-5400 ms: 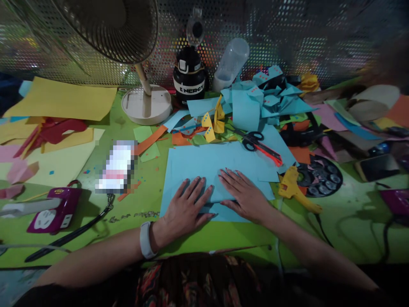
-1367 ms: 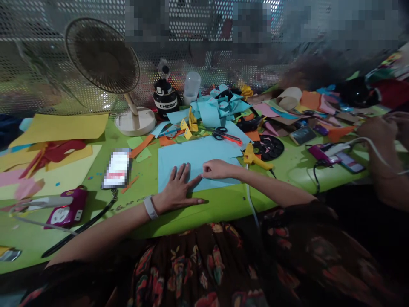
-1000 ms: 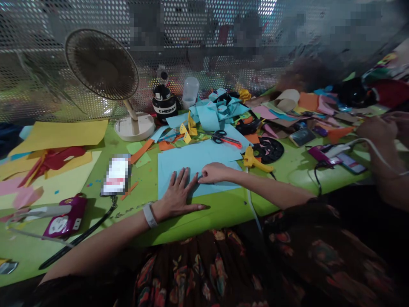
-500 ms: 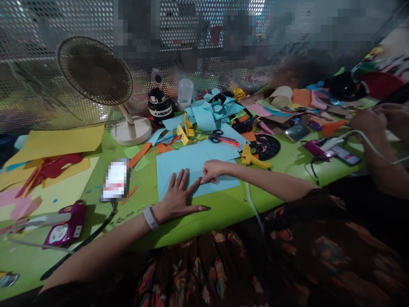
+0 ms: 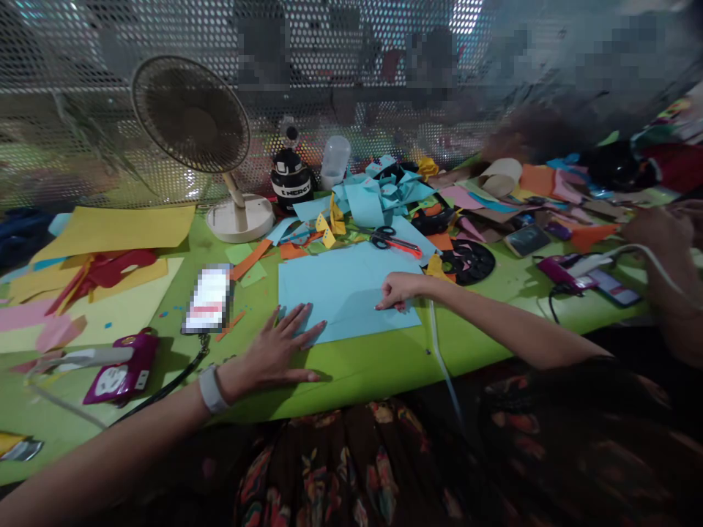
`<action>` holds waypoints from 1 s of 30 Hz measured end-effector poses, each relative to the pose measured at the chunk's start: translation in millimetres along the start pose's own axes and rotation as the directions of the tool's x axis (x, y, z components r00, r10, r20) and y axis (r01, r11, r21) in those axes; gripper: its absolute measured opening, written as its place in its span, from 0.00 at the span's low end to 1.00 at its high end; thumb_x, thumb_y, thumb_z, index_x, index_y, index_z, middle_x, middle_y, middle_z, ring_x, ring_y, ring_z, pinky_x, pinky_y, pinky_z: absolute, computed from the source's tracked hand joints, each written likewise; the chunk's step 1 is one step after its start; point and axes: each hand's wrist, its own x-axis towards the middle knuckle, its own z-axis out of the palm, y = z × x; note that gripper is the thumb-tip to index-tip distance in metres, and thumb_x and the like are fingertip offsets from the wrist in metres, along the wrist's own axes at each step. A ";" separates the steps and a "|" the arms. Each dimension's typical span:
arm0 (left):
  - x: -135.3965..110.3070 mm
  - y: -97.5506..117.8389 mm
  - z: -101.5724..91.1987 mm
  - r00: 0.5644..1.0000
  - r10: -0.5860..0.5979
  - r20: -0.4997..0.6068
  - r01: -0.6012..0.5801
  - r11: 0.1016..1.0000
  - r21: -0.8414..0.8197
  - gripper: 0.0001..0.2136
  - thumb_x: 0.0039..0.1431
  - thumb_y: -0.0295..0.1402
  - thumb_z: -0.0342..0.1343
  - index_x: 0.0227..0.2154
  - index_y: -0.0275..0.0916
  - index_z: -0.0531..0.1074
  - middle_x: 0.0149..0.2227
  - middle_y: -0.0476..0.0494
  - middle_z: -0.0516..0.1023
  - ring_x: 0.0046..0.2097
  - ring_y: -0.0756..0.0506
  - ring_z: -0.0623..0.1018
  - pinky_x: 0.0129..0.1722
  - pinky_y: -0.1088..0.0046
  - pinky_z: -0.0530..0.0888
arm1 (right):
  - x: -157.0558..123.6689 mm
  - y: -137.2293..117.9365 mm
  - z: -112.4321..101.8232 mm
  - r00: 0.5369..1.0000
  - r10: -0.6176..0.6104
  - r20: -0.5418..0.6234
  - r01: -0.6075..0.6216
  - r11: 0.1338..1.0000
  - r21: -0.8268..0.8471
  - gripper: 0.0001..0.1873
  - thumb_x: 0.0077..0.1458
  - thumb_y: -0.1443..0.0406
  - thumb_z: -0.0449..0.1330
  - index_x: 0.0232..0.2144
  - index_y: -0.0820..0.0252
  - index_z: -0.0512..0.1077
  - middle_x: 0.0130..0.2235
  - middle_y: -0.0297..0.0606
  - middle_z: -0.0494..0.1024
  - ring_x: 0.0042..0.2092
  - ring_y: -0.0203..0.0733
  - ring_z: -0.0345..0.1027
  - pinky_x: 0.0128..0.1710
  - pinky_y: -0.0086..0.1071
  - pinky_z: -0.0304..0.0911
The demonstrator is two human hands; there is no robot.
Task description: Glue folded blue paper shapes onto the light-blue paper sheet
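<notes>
A light blue sheet of paper (image 5: 335, 289) lies flat on the green tabletop in front of me. My left hand (image 5: 277, 344) is spread out, palm down, with its fingertips on the lower left part of the sheet and its thumb on the table. Over the sheet's right part, my right hand (image 5: 398, 291) is curled with its fingers folded in and a fingertip pressing on the paper; I see nothing held in it. Just beyond the sheet lie scissors (image 5: 392, 238) and an orange-red cutter-like tool (image 5: 409, 251). A yellow tool (image 5: 436, 267) is partly hidden behind my right forearm.
A white fan (image 5: 242, 219), a black bottle (image 5: 291, 183) and heaped blue paper scraps (image 5: 365, 201) stand at the back. To the left are a phone (image 5: 207, 300), a purple device (image 5: 124, 369) and yellow paper (image 5: 115, 230). Another person's hands (image 5: 653, 230) are at far right.
My right hand has slid rightward along the blue sheet, away from my left hand. My left hand has shifted left toward the sheet's left edge. The view has turned slightly.
</notes>
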 end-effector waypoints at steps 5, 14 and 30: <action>-27.6 -15.6 -2.2 1.000 -0.009 0.029 0.007 0.999 0.048 0.44 0.52 0.67 0.45 0.68 0.50 0.52 0.70 0.37 0.51 0.68 0.33 0.58 0.66 0.51 0.49 | -1.1 10.4 -3.7 1.000 -0.018 0.018 0.018 1.000 0.017 0.31 0.29 0.41 0.71 0.16 0.59 0.65 0.16 0.30 0.71 0.22 0.35 0.67 0.27 0.29 0.63; -7.6 -15.3 -45.8 0.993 -0.087 0.085 0.098 0.986 -0.133 0.31 0.58 0.61 0.48 0.56 0.46 0.72 0.65 0.36 0.63 0.63 0.34 0.68 0.60 0.57 0.63 | -23.2 5.3 -16.9 0.993 -0.064 -0.100 0.066 0.998 0.013 0.23 0.38 0.49 0.71 0.21 0.60 0.69 0.21 0.34 0.75 0.26 0.36 0.70 0.29 0.28 0.64; 118.1 9.0 -13.6 0.727 -0.193 0.659 0.686 0.254 -0.682 0.28 0.47 0.59 0.60 0.15 0.34 0.73 0.19 0.41 0.78 0.21 0.49 0.74 0.22 0.76 0.66 | 11.4 -30.4 7.4 0.982 -0.173 0.076 0.173 0.985 -0.003 0.32 0.30 0.39 0.69 0.22 0.59 0.68 0.18 0.34 0.76 0.25 0.41 0.74 0.27 0.29 0.67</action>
